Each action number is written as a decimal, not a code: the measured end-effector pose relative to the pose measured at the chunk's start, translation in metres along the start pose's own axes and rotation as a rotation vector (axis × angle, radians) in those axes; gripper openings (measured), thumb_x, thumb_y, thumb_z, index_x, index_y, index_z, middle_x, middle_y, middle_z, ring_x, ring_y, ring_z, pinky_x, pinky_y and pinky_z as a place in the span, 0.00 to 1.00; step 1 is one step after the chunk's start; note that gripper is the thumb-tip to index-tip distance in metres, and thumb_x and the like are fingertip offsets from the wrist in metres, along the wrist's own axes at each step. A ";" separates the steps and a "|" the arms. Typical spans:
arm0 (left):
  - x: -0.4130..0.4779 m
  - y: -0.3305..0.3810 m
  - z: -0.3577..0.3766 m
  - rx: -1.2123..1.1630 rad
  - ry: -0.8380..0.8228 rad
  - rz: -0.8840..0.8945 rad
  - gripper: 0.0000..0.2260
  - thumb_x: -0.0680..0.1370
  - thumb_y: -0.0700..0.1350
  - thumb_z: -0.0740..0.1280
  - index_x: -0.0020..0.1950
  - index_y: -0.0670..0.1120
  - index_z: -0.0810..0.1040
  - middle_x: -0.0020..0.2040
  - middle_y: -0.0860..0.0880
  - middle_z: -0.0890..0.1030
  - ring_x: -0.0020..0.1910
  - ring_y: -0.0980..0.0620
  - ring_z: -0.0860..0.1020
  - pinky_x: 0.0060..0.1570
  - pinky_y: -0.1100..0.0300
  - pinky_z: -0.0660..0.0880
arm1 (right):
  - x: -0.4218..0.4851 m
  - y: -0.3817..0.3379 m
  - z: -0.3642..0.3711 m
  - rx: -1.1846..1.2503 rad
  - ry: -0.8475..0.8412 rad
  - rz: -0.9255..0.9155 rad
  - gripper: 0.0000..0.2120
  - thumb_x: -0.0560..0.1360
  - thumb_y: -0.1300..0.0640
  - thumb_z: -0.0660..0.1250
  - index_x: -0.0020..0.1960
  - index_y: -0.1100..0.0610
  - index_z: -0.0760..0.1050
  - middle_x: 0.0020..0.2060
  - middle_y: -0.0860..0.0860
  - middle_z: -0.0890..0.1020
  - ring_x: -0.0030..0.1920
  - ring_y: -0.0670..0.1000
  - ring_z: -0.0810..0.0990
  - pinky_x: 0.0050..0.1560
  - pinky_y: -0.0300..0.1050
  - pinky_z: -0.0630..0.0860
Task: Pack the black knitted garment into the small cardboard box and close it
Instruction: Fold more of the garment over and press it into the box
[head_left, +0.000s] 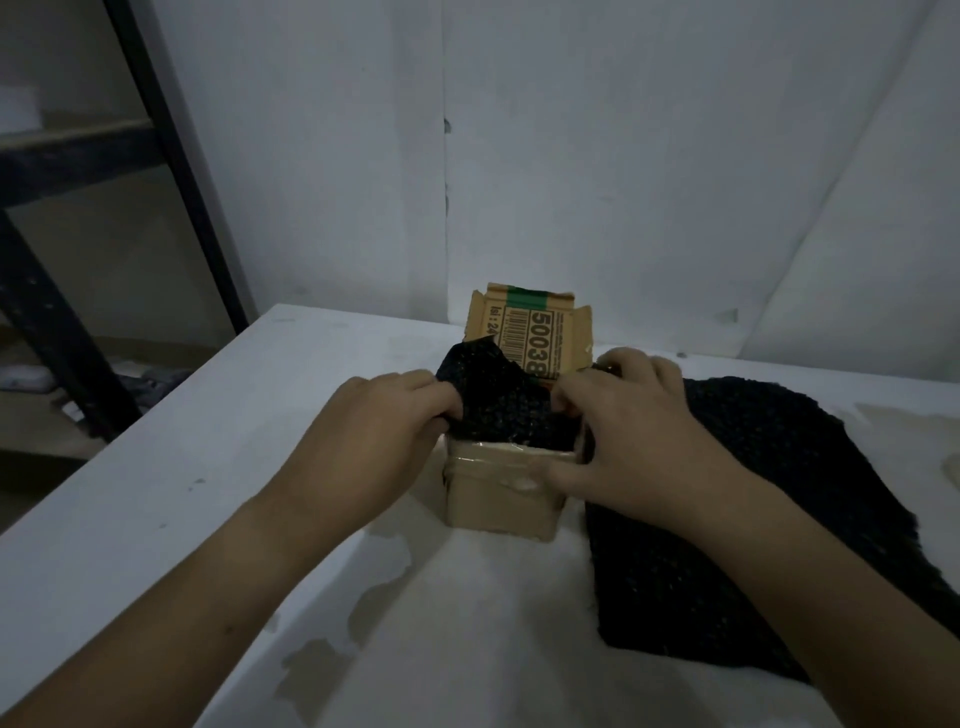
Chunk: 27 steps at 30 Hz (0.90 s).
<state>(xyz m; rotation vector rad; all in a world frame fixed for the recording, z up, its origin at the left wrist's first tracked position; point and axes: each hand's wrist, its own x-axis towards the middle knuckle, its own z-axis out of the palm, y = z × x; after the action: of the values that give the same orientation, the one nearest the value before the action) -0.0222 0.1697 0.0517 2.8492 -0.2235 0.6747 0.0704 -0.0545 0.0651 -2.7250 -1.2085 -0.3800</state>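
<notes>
Two hands work at the small cardboard box (498, 493) standing on the white desk (156, 467): the left hand (374, 436) pinches the black knitted garment (498, 405) at the box's left rim, and the right hand (623, 426) curls its fingers into the fabric at the right rim, thumb against the taped front wall. Part of the garment fills the open box; the rest trails right across the desk. One printed flap (530, 327) stands upright behind.
</notes>
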 end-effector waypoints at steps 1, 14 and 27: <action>0.003 0.002 0.000 -0.021 0.035 0.017 0.07 0.74 0.37 0.72 0.48 0.48 0.83 0.44 0.53 0.84 0.40 0.51 0.81 0.39 0.53 0.77 | 0.001 0.001 -0.003 -0.066 -0.047 -0.001 0.25 0.64 0.27 0.59 0.48 0.45 0.74 0.49 0.41 0.78 0.63 0.52 0.64 0.64 0.49 0.54; 0.003 0.014 0.018 0.030 -0.272 0.091 0.14 0.79 0.55 0.54 0.38 0.52 0.73 0.38 0.55 0.78 0.68 0.53 0.71 0.64 0.51 0.59 | 0.026 0.003 -0.015 0.068 -0.431 0.013 0.25 0.69 0.26 0.57 0.43 0.45 0.79 0.47 0.46 0.79 0.61 0.51 0.71 0.65 0.51 0.65; -0.012 0.005 0.032 -0.275 -0.150 0.075 0.15 0.77 0.52 0.68 0.61 0.49 0.77 0.64 0.51 0.78 0.79 0.54 0.58 0.70 0.57 0.68 | 0.082 -0.012 0.025 0.062 -0.502 -0.063 0.27 0.77 0.65 0.58 0.73 0.47 0.67 0.62 0.55 0.77 0.56 0.56 0.76 0.53 0.51 0.77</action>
<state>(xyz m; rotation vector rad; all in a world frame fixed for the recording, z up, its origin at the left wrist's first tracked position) -0.0202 0.1581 0.0188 2.6366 -0.4137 0.4072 0.1192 0.0169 0.0641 -2.8202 -1.3824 0.3565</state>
